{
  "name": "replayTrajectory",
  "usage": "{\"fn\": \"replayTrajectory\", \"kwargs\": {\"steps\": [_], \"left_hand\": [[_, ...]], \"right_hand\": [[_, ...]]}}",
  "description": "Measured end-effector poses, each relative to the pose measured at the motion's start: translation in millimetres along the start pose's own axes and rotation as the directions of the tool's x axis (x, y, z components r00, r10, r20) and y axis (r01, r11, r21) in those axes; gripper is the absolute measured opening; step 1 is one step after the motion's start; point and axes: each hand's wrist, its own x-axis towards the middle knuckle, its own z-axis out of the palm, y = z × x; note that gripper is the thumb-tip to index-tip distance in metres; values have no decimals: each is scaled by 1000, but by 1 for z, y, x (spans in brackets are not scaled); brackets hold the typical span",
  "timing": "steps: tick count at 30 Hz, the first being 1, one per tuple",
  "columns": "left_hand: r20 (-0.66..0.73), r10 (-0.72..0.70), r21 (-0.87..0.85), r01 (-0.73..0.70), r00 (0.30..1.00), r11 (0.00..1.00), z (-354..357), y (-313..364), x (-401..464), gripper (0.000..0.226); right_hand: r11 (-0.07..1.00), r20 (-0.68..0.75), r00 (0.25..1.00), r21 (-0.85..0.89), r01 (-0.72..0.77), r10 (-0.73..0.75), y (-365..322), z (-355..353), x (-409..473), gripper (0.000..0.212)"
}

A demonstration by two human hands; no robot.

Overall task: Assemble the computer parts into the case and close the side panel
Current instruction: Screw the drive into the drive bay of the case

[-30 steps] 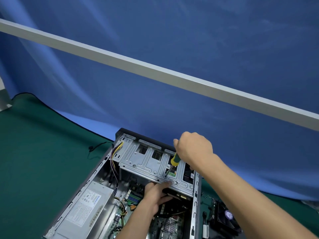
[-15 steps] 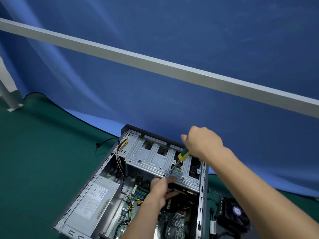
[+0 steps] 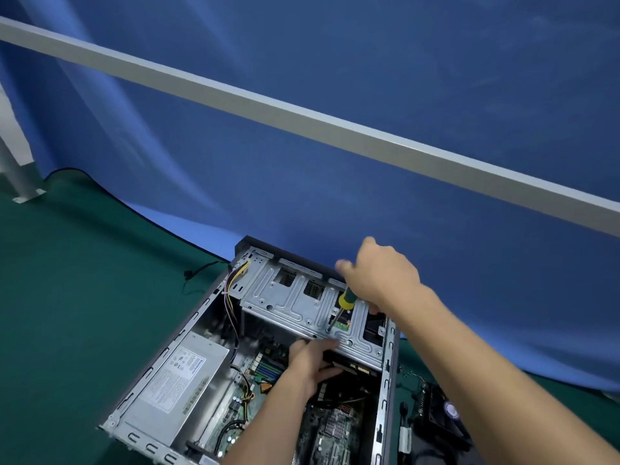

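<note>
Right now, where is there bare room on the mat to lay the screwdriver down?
The green mat left of the case lies bare from the black cable to the near edge. Right of the case it is crowded: a fan cooler and loose cables sit there.

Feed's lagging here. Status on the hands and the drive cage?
Right hand grips screwdriver, tip on drive cage. Left hand steadies the cage's near edge. Nothing blocking.

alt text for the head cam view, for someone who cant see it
A right hand drives a yellow-and-green screwdriver into the metal drive cage of an open computer case, while the left hand steadies the cage's lower edge. The case lies on a green mat.
</note>
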Motion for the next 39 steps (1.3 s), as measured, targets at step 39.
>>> {"fn": "replayTrajectory", "kwargs": {"steps": [39], "left_hand": [[20, 30, 3, -30, 999, 1000, 1, 2, -4, 40]], "right_hand": [[981, 53, 995, 173, -90, 82, 36, 1, -9, 18]]}}
